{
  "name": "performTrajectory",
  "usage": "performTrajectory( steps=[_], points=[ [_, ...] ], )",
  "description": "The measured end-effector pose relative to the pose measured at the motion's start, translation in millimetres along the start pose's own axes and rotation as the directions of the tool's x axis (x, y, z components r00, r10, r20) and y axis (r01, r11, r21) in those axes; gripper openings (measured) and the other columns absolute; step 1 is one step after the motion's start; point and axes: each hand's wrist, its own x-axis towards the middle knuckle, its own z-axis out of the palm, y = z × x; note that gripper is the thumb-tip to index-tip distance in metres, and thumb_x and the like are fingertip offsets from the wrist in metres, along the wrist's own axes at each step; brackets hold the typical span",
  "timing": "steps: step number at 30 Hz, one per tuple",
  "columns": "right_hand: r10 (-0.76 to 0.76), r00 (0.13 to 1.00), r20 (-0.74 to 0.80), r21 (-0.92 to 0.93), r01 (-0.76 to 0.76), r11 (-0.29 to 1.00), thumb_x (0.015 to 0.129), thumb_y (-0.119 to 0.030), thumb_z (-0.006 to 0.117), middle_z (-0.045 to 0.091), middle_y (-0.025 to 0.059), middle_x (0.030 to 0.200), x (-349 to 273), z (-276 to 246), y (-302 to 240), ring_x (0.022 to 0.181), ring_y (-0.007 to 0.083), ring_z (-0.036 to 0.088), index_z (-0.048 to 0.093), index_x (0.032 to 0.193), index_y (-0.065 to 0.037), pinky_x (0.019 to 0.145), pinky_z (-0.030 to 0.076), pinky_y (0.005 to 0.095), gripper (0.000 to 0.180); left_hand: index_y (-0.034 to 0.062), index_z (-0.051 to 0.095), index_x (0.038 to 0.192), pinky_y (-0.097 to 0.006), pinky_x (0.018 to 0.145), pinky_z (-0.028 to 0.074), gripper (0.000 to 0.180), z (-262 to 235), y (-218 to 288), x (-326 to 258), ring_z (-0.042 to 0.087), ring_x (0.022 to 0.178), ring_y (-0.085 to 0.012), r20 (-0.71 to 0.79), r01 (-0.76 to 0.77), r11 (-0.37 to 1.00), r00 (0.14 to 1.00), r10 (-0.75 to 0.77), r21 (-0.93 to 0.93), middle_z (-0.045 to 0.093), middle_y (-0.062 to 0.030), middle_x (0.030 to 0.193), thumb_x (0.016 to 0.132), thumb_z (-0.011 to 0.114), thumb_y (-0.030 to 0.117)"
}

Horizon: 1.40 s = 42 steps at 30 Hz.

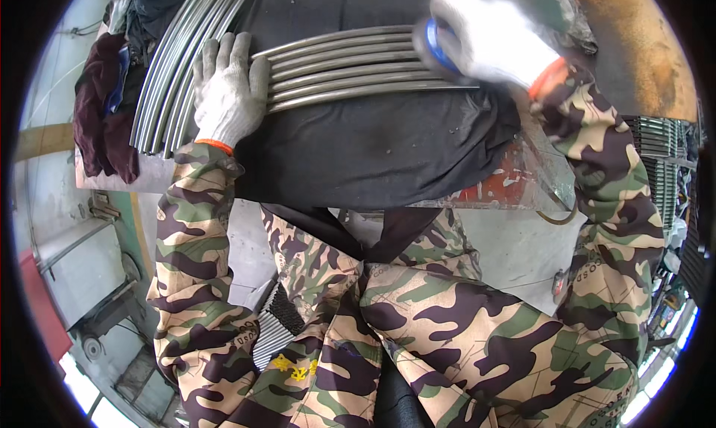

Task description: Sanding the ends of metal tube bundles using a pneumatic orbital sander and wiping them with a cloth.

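We press our gloved left hand (227, 89) flat, fingers spread, on the row of grey metal rods (350, 66) lying across the black cloth-covered tabletop (373, 152), while our gloved right hand (488, 36) grips a blurred blue-and-grey round pad (432, 48), rubbing their ends; next likely calls for steady pressure along them

Head-worn fisheye, steeply downward, close over workbench (492, 193)

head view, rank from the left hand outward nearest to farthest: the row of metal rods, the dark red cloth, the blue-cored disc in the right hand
1. Row of metal rods: under the left hand, touching.
2. Dark red cloth: off to its left, at the bench edge.
3. Blue-cored disc: far right, gripped by the right hand.
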Motion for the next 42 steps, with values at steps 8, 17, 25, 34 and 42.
performTrajectory(
  steps=[8, 17, 25, 34, 42],
  points=[
    [0.036, 0.991, 0.127, -0.087, -0.025, 0.996, 0.092, -0.019, 0.065, 0.066, 0.0188, 0.111, 1.5, -14.2, -1.9, 0.105, 0.0395, 0.069, 0.066, 0.116, -0.007, 0.086, 0.06, 0.0525, 0.027, 0.0002, 0.056, 0.147, -0.061, 0.124, 0.03, 0.055, -3.0, 10.7, 0.4, 0.045, 0.144, -0.0485, -0.028, -0.032, 0.993, 0.999, 0.029, -0.115, 0.057, -0.0246, 0.15, 0.102, 0.06, 0.033],
    [-0.107, 0.992, 0.063, -0.001, 0.108, 0.994, 0.091, -0.019, 0.066, 0.063, 0.0162, 0.103, 2.2, -6.9, -1.4, 0.097, 0.0378, 0.068, 0.065, 0.109, -0.009, 0.08, 0.059, 0.0511, 0.02, -0.0052, 0.059, 0.132, -0.057, 0.112, 0.042, 0.049, -33.0, 21.8, -17.5, 0.053, 0.125, -0.0469, -0.095, -0.074, 0.964, 0.994, 0.051, -0.255, 0.06, -0.0244, 0.126, 0.092, 0.068, 0.022],
    [-0.197, 0.973, 0.122, 0.086, 0.187, 0.979, 0.09, -0.021, 0.07, 0.062, 0.0144, 0.102, -26.1, -26.6, -25.4, 0.096, 0.0369, 0.065, 0.067, 0.102, -0.008, 0.078, 0.057, 0.0505, 0.018, -0.0074, 0.056, 0.135, -0.058, 0.111, 0.042, 0.057, -27.6, 25.7, -31.6, 0.052, 0.126, -0.0469, -0.195, -0.107, 0.974, 0.978, 0.068, -0.202, 0.058, -0.0259, 0.133, 0.089, 0.072, 0.022],
    [-0.238, 0.959, 0.153, 0.082, 0.228, 0.97, 0.086, -0.02, 0.072, 0.061, 0.0144, 0.1, -36.5, -28.4, -25.3, 0.094, 0.0363, 0.064, 0.068, 0.102, -0.008, 0.075, 0.056, 0.051, 0.02, -0.0072, 0.056, 0.141, -0.059, 0.117, 0.039, 0.062, -21.4, 30.0, -42.5, 0.051, 0.133, -0.0475, -0.174, -0.062, 0.972, 0.985, 0.022, -0.226, 0.057, -0.0272, 0.142, 0.09, 0.074, 0.023],
    [-0.097, 0.986, 0.134, -0.037, 0.103, 0.994, 0.09, -0.014, 0.069, 0.064, 0.0162, 0.104, 10.5, -8.7, -10.7, 0.099, 0.0391, 0.064, 0.067, 0.103, -0.006, 0.082, 0.056, 0.0495, 0.015, -0.0056, 0.056, 0.134, -0.058, 0.117, 0.039, 0.055, -11.5, 22.3, -33.8, 0.051, 0.135, -0.0466, -0.177, -0.072, 0.954, 0.984, 0.02, -0.292, 0.058, -0.0261, 0.14, 0.09, 0.075, 0.022]
  ],
)
